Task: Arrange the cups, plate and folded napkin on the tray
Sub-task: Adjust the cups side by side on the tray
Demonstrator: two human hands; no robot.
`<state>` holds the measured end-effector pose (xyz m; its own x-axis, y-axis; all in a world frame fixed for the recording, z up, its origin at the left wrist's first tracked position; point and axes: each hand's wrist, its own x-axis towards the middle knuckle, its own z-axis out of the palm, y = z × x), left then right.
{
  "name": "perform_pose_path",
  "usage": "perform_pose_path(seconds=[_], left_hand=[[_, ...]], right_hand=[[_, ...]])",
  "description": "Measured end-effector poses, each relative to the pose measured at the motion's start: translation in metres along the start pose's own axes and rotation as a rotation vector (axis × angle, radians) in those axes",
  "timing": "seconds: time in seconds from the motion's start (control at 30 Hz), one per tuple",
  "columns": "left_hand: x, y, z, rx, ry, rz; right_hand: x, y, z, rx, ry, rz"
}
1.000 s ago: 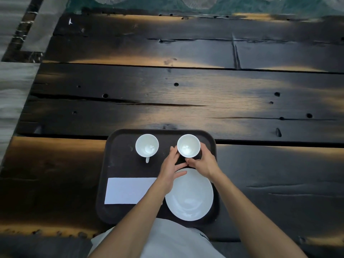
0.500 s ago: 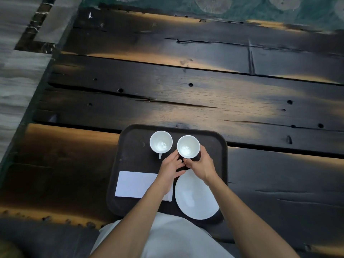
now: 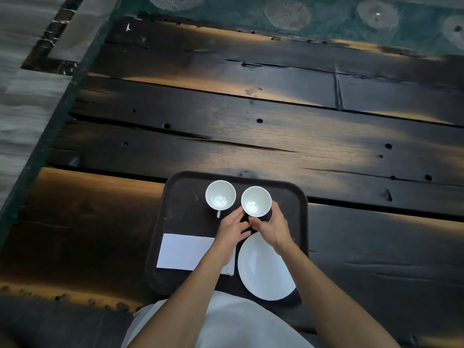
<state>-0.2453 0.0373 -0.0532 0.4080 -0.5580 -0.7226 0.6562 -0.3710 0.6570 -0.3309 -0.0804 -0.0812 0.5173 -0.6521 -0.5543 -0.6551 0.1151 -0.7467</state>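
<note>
A dark rectangular tray lies on the wooden table near me. Two white cups stand side by side at its far edge: the left cup with its handle pointing toward me, and the right cup. My right hand wraps the right cup's near side. My left hand touches that cup's near left side with its fingertips. A white plate sits at the tray's near right. A folded white napkin lies at the near left, partly under my left forearm.
The table is made of dark, cracked wooden planks with holes. A green patterned rug lies beyond its far edge, and grey flooring runs along the left. My white clothing shows at the bottom.
The right cup has moved left, closing the gap to the left cup, with both hands staying on it. The view has also shifted.
</note>
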Motion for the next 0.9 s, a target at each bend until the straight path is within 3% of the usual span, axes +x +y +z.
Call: perform_pose_path(seconds=[0.9], left_hand=[[0.0022,-0.0065,-0.0035,0.077,0.004,0.01]], right_hand=[[0.0013,0.0051,-0.0009,0.021,-0.018,0.006]])
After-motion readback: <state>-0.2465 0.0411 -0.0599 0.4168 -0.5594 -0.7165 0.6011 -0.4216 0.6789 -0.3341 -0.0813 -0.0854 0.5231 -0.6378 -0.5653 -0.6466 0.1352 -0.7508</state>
